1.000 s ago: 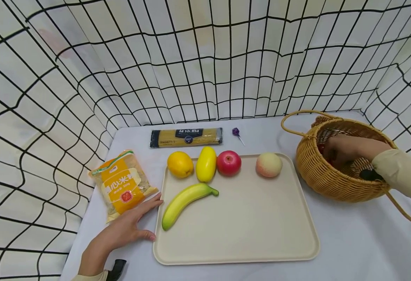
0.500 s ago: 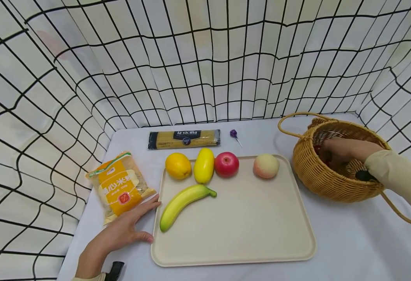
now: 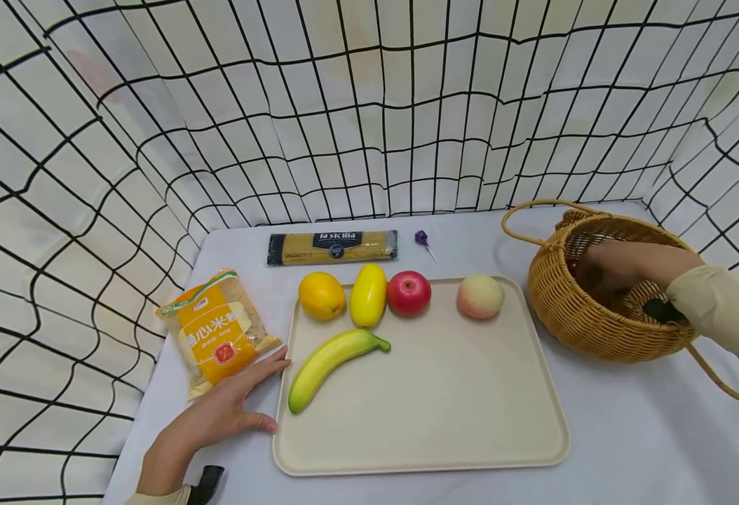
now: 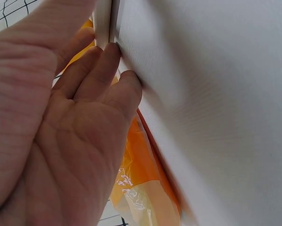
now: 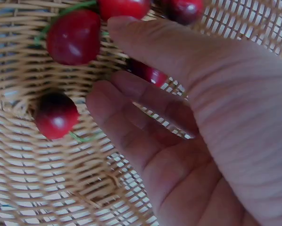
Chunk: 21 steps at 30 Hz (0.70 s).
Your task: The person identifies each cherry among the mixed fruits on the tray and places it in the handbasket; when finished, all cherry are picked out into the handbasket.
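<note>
My right hand point(image 3: 625, 270) reaches down into a wicker basket point(image 3: 580, 319) on the right. In the right wrist view, several dark red cherries lie inside; one cherry point(image 5: 75, 37) with a green stem is near the thumb, another cherry point(image 5: 56, 115) left of the fingertips. Thumb and fingers stand apart, with no cherry visibly gripped; one cherry point(image 5: 150, 74) shows partly behind the fingers. My left hand point(image 3: 218, 410) rests with extended fingers against the left edge of a beige tray point(image 3: 445, 407). A banana point(image 3: 331, 365) lies on the tray close to it.
Along the tray's far side sit a lemon point(image 3: 322, 296), a yellow oval fruit point(image 3: 368, 294), a red apple point(image 3: 409, 293) and a peach point(image 3: 479, 297). Behind are a spaghetti pack point(image 3: 331, 247) and a purple lollipop point(image 3: 422, 238). An orange food bag point(image 3: 218, 333) lies left. Black-gridded cloth walls surround the table.
The head view shifts slightly. My right hand stays inside the basket, with its fingers moving a little there. The left hand keeps its place at the tray's edge.
</note>
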### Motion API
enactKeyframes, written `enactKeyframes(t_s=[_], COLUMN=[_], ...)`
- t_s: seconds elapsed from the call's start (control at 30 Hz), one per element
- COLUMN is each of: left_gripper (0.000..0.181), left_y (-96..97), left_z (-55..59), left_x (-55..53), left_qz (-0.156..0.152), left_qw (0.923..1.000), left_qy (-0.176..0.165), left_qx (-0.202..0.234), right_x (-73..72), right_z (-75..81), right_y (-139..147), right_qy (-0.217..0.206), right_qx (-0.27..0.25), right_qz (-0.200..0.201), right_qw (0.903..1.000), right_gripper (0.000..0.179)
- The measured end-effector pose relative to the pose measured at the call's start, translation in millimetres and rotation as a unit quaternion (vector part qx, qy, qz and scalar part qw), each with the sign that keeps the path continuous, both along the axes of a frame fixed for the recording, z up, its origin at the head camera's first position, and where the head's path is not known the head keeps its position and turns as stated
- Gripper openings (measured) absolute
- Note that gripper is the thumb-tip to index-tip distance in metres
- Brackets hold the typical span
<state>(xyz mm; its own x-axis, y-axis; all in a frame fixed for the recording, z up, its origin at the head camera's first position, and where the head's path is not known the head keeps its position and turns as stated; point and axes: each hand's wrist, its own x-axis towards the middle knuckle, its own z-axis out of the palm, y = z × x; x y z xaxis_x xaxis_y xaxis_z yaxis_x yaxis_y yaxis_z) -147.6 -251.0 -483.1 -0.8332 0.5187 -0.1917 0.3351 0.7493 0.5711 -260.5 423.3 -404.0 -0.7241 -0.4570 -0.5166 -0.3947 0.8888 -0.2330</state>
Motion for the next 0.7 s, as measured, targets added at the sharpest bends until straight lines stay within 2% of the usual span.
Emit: enactKeyframes(t_s=[0.17, 0.27, 0.43, 0.6, 0.7], left_gripper=[0.096, 0.096, 0.097, 0.097, 0.098], left_y=[-0.9, -1.0, 0.4, 1.1, 1.1], left_z=[-1.6, -3.2, -0.4, 2.3, 2.4], left_x=[0.3, -0.2, -0.8, -0.5, -0.5], left_qz=[-0.006, -0.014, -0.008, 0.003, 0.007], left_qw=[0.9998, 0.9992, 0.9996, 1.0, 0.9999], left_qy=[0.016, 0.031, 0.023, 0.002, -0.009], left_qx=[0.011, 0.019, 0.012, 0.0, -0.001], right_x=[2.8, 8.7, 22.1, 42.3, 56.3], right_z=[14.4, 25.1, 44.0, 57.5, 62.7], right_y=[1, 1, -7, -23, -36], right_qy=[0.02, 0.078, 0.189, 0.237, 0.278], right_qx=[-0.004, -0.018, -0.05, -0.06, -0.072], right_qz=[-0.001, -0.001, 0.003, -0.018, -0.028], right_qw=[0.9998, 0.9968, 0.9808, 0.9695, 0.9575], right_gripper=[0.02, 0.02, 0.021, 0.021, 0.022])
